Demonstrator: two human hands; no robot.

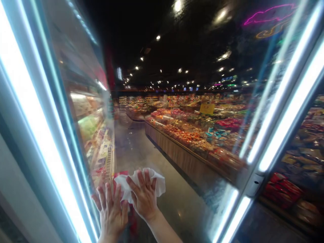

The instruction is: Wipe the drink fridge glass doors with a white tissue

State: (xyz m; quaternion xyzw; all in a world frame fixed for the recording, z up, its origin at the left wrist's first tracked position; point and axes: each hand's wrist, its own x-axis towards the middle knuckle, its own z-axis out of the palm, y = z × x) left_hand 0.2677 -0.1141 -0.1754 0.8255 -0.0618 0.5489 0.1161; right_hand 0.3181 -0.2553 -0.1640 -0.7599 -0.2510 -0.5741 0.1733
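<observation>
A transparent glass pane (177, 209) stands in front of me, with lit strips along its edges. My right hand (144, 197) presses a white, crumpled paper wipe (160, 185) flat on the glass, fingers spread over it. Part of the wipe is hidden under the palm. Just left and a little lower, my left hand (111, 212) rests palm forward at the glass, fingers stretched out and apart. It holds nothing, and its fingertips are close to the wipe's left edge. Something red shows behind the wipe, too blurred to name.
A bright light strip (43, 121) runs down the left side. On the right is a metal door frame (253, 182) between more lights. Misty patches (217, 199) mark the lower right glass. Beyond lie an aisle floor (131, 145), a wood-sided display counter (172, 148) of packaged goods, and lit shelves (98, 152).
</observation>
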